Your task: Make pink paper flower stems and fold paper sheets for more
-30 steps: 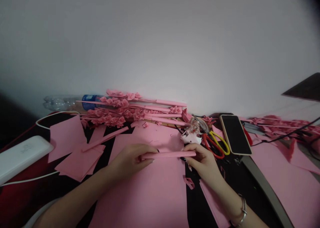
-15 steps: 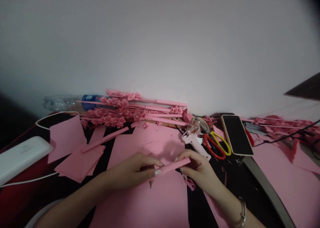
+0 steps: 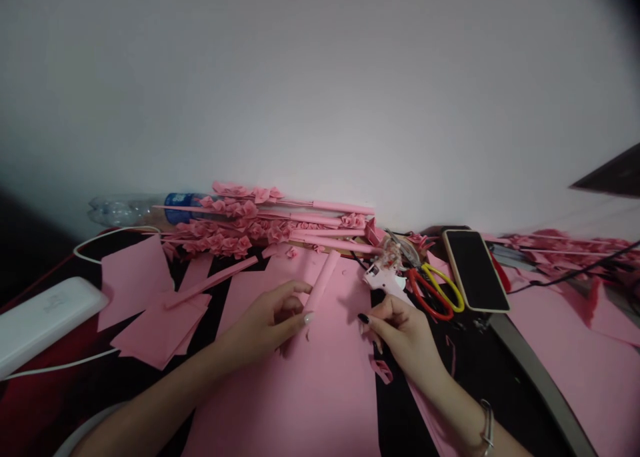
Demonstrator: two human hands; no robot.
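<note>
My left hand (image 3: 277, 318) pinches the lower end of a rolled pink paper tube (image 3: 324, 280), which slants up and away to the right. Below both hands lies a large sheet of pink paper (image 3: 320, 403). To the right, my right hand (image 3: 400, 327) is apart from the tube, its thumb and fingers drawn together over the sheet's edge. Whatever is between those fingertips, if anything, is too small to make out. Just beyond that hand rests a pale pink hot glue gun (image 3: 385, 278), its handle partly covered by the hand. A curled paper scrap (image 3: 383, 370) is beneath it.
Finished paper-flower stems (image 3: 270, 229) lie along the wall beside a plastic bottle (image 3: 125, 210). Scissors with red and yellow handles (image 3: 443, 290) and a phone (image 3: 476, 270) are at right. Cut paper squares (image 3: 155, 330) and a white device (image 3: 50, 320) occupy the left.
The right hand has let go of the tube and moved slightly right. In the left hand, the tube has turned from nearly level to pointing steeply away.
</note>
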